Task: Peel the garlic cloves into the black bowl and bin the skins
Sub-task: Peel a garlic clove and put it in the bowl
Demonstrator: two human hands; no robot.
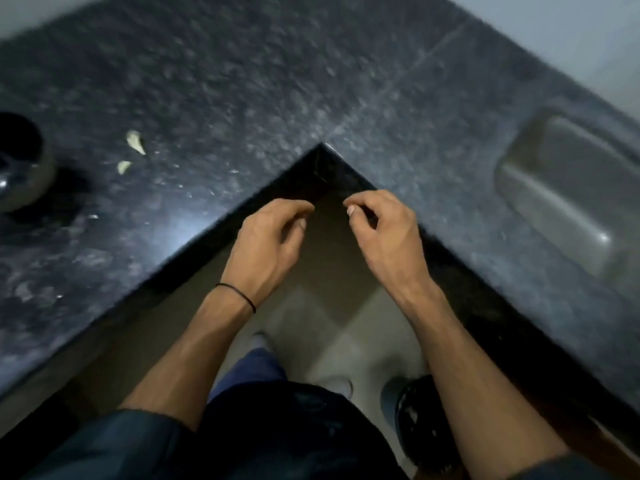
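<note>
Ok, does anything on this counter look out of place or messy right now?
Yes. Two pale garlic pieces lie loose on the dark counter, right of the black bowl rather than in it, and small pale skin flecks are scattered toward the front edge. Blur hides finer detail.

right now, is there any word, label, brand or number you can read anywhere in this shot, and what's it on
None: no word, label, brand, number or sign can be read in this frame.
The black bowl, the speckled counter, the sink and the black wristband show no print, and the whole picture is motion-blurred.
</note>
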